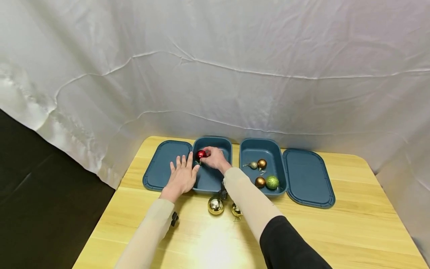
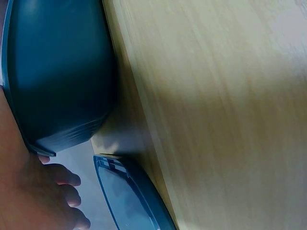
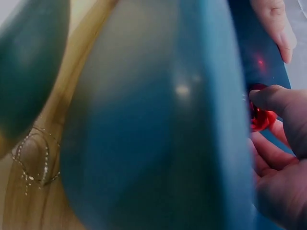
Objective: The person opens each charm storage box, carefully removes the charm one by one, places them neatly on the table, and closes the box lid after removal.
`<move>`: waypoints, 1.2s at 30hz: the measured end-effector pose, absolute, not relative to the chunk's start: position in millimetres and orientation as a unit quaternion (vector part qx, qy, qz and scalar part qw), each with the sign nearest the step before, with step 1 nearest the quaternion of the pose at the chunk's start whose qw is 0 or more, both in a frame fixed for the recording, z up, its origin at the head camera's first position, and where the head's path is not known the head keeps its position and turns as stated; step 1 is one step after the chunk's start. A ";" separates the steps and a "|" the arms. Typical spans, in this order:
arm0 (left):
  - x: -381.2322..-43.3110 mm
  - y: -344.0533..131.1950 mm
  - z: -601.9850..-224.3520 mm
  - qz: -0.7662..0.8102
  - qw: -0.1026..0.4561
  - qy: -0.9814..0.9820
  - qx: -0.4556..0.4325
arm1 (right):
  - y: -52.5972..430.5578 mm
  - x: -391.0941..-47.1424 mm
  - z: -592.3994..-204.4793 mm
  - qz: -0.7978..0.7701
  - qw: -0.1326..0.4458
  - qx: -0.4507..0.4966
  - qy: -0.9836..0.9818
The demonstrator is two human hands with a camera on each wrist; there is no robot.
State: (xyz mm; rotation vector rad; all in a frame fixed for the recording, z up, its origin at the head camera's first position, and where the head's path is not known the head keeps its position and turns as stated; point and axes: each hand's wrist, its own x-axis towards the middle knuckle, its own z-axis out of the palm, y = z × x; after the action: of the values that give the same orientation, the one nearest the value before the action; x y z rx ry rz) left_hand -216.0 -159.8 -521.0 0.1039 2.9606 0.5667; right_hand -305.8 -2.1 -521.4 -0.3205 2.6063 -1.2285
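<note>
A right sleeve (image 1: pixel 246 198) and a left sleeve (image 1: pixel 144 231) reach from the near side toward the left box (image 1: pixel 209 181), a blue open container on a wooden table (image 1: pixel 352 209). Just in front of the left box sits a shiny gold ball (image 1: pixel 215 205); a faceted gold ball (image 1: pixel 236 210), partly covered by the right sleeve, lies in front of the left box's near right corner. A thin beaded loop (image 3: pixel 47 160) shows on the wood beside the left box in the right wrist view.

The left hand (image 1: pixel 183 177) lies palm down at the left box's left rim, its fingers straight and apart, holding nothing. The right hand (image 1: pixel 216 158) reaches inside the left box, thumb and fingers pinched together on a red ball (image 1: pixel 201 154). The red ball is within the left box, near its left wall; whether it touches the floor there cannot be told.

Right of the left box, a narrow gap away, stands the right box (image 1: pixel 246 147). In it are a green glittery ball (image 1: pixel 272 182), a copper ball (image 1: pixel 260 182) beside it, and, farther back, another copper ball (image 1: pixel 262 163) next to a small gold ornament (image 1: pixel 253 164).

One blue lid (image 1: pixel 161 164) lies flat just left of the left box; another lid (image 1: pixel 309 177) lies beyond the right box. A pale curtain (image 1: pixel 235 93) hangs behind the left box.
</note>
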 end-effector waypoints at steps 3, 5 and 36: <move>-216.9 -158.6 -521.2 0.188 0.065 0.980 0.034 | 0.0 -304.4 -521.0 -0.422 0.116 -0.107 0.893; -217.6 -157.8 -521.6 0.186 0.065 0.980 0.034 | 2.3 -303.7 -520.3 -0.422 0.113 -0.106 0.893; -221.8 -162.9 -524.0 0.177 0.063 0.982 0.034 | 50.0 -284.3 -486.1 -0.391 0.048 -0.205 0.896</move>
State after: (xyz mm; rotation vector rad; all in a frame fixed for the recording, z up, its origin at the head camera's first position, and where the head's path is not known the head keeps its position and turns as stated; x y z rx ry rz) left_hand -221.8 -162.9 -524.0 0.1019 2.9665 0.5335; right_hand -284.3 50.0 -486.1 -0.6238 2.7327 -1.1930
